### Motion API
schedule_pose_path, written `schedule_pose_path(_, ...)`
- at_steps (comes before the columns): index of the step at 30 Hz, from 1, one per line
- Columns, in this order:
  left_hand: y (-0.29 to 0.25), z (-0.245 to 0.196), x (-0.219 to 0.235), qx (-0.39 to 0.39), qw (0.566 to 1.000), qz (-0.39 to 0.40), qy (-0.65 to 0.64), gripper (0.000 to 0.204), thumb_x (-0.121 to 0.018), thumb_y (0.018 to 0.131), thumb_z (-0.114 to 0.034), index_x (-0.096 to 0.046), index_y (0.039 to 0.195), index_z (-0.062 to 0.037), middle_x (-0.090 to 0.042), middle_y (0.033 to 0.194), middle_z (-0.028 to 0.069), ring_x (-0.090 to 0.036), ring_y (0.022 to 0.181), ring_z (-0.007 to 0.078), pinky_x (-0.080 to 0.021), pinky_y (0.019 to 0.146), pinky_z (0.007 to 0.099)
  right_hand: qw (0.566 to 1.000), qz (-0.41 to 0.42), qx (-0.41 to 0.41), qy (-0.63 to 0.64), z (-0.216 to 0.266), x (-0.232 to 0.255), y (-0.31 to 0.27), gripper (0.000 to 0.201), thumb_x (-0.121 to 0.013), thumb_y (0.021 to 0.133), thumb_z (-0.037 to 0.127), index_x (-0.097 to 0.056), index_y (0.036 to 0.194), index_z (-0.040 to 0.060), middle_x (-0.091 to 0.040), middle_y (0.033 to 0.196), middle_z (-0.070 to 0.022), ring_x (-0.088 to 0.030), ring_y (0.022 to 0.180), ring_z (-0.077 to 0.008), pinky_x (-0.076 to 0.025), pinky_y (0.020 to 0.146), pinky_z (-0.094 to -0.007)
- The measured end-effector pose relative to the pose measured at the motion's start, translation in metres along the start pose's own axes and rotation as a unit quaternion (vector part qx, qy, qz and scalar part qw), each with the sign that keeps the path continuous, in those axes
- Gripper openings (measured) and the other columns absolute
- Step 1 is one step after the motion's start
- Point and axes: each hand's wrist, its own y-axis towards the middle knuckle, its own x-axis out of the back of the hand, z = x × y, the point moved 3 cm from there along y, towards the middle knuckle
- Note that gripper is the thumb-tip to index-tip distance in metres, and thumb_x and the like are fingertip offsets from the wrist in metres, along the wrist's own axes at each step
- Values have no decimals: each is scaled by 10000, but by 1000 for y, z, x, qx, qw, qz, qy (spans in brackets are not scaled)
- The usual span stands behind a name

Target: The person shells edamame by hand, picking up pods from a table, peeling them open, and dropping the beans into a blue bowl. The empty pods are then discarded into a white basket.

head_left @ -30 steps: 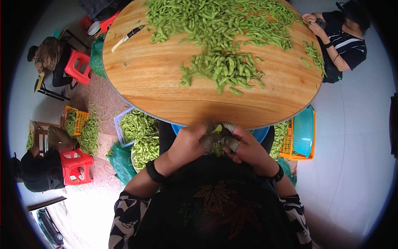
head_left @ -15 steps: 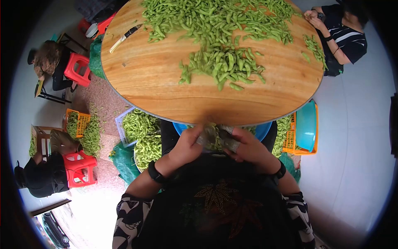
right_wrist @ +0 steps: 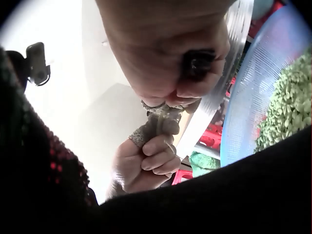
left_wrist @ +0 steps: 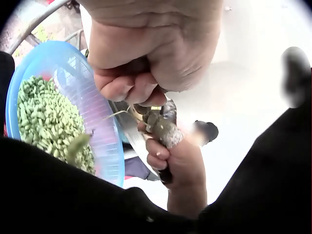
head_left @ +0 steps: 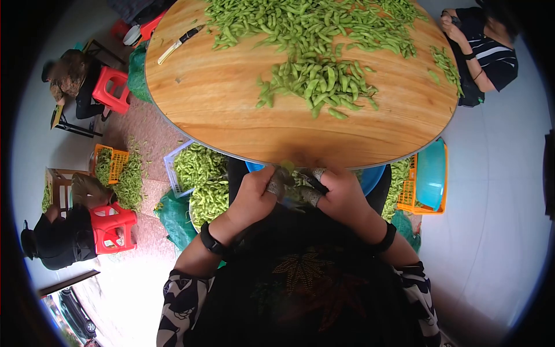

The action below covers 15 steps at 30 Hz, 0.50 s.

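Note:
Both hands meet at the near edge of the round wooden table (head_left: 231,115), over a blue basin (left_wrist: 105,141) of shelled green beans (left_wrist: 44,117). My right hand (head_left: 344,196) grips a small knife by its black handle (right_wrist: 197,63); the blade (left_wrist: 134,139) points toward the left hand. My left hand (head_left: 254,194) pinches a green pod (head_left: 287,169) against the blade with curled fingers. Grey tape wraps several fingertips (left_wrist: 168,134). A green husk (left_wrist: 78,146) hangs over the basin. A heap of pods (head_left: 318,81) lies on the table beyond the hands.
A second knife (head_left: 179,43) lies at the table's far left. Crates of pods (head_left: 196,168) stand under the table on the left, and a teal tub on an orange crate (head_left: 428,176) on the right. Another person (head_left: 485,52) sits at the far right, others by red stools (head_left: 113,89).
Both hands have risen a little toward the table edge while staying together on the pod and knife. The head view has shifted slightly.

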Motion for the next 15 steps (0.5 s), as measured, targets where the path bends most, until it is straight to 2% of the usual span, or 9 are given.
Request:
schedule_pose_path(1,-1,2,-1,4,1000,-5,-17,123,-444,892,3,-565,911,-3,-565,661,37,-530,589,107,-424,532,261,1000,0,1,1,4,-1,0,244,-710,713,115,-636,915,-1,-577,713,-166,-581,694,-381,-478,626,-394)
schedule_pose_path(4,0,-1,-10,13,993,9,-119,165,-416,915,-30,-579,906,-6,-568,647,28,-510,557,104,-408,511,247,999,-6,-29,-11,7,1,8,248,-708,724,133,-636,916,-7,-579,718,-175,-595,712,-370,-481,640,-400)
schedule_pose_path(5,0,-5,-6,10,993,6,-117,165,-416,915,-30,-579,906,-6,-568,647,28,-510,557,104,-408,511,247,999,15,-31,26,5,0,12,253,-711,720,141,-633,910,-8,-575,716,-178,-594,713,-368,-481,644,-399)
schedule_pose_path(7,-1,-5,-3,189,945,80,-255,142,-466,832,-53,-581,865,24,-569,633,43,-584,634,161,-483,603,321,997,37,-29,61,1,-2,16,259,-714,717,149,-629,904,-8,-570,715,-182,-592,713,-366,-480,648,-397)
schedule_pose_path(9,0,-6,-4,164,958,82,-220,168,-455,853,-79,-586,875,25,-584,646,62,-594,637,174,-486,610,326,989,67,-71,113,-4,-7,11,252,-715,694,157,-593,823,-21,-572,718,-191,-591,699,-357,-474,641,-399)
schedule_pose_path(11,-1,-1,-9,145,968,86,-187,196,-443,874,-104,-590,886,25,-598,659,81,-604,640,188,-489,617,331,989,95,-76,85,-6,-8,12,263,-714,681,164,-563,785,-26,-574,724,-196,-591,691,-349,-467,632,-400)
schedule_pose_path(13,-1,-3,-11,-50,995,35,-78,348,-473,970,-292,-598,807,-11,-549,615,16,-492,557,102,-390,503,256,986,124,-89,61,-5,-8,13,280,-713,667,170,-534,746,-30,-576,730,-201,-591,682,-340,-460,623,-400)
schedule_pose_path(14,-2,0,-11,-42,995,39,-82,348,-473,970,-292,-598,807,-11,-549,615,16,-492,557,102,-390,503,256,983,134,-105,62,-3,-7,15,289,-711,660,175,-520,731,-30,-576,724,-200,-587,664,-332,-450,608,-398)
schedule_pose_path(15,-3,0,-9,-19,997,43,-66,281,-456,953,-218,-607,883,8,-594,686,90,-573,645,168,-447,591,292,980,144,-121,64,-1,-8,15,300,-710,654,179,-505,716,-31,-576,718,-199,-583,645,-323,-441,593,-395)
